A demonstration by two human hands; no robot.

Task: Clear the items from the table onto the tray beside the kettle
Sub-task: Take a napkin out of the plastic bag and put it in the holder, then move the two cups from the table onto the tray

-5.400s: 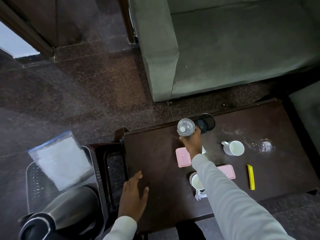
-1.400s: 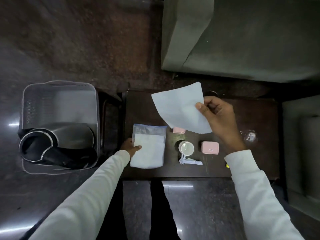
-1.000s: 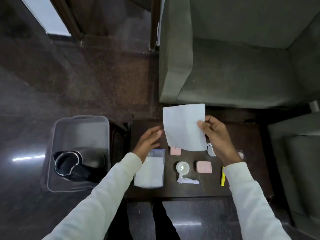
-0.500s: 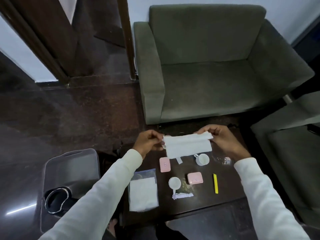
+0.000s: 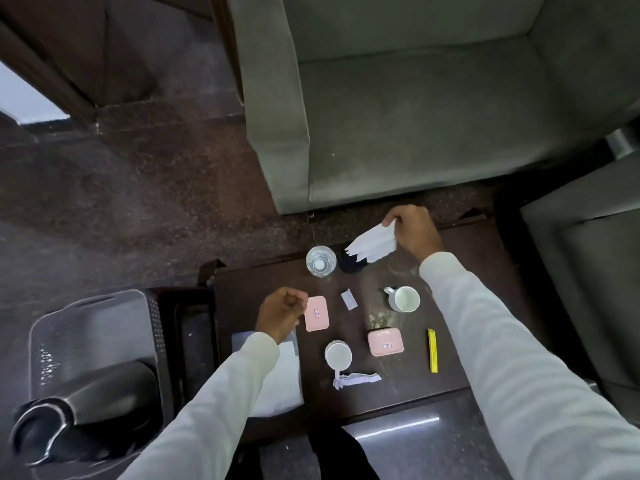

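White, thin paper, a folded napkin (image 5: 372, 247), is pinched at one end by the right hand (image 5: 412, 232) above the far edge of the table (image 5: 485, 258), over a dark round thing (image 5: 351, 266) beside the water bottle (image 5: 320, 261). It is judged light, limp and easily crumpled; a pinch on the folded edge should serve. The left hand (image 5: 281, 313) is loosely curled and empty, it seems, above the left part of the table, beside a pink case (image 5: 316, 313). Half a second earlier the napkin was stretched between both hands; now it has been released by the left and hangs from the right alone. The tray (image 5: 90, 317) with the kettle (image 5: 86, 407) lies off the table's left edge; nothing has yet been cleared onto it.
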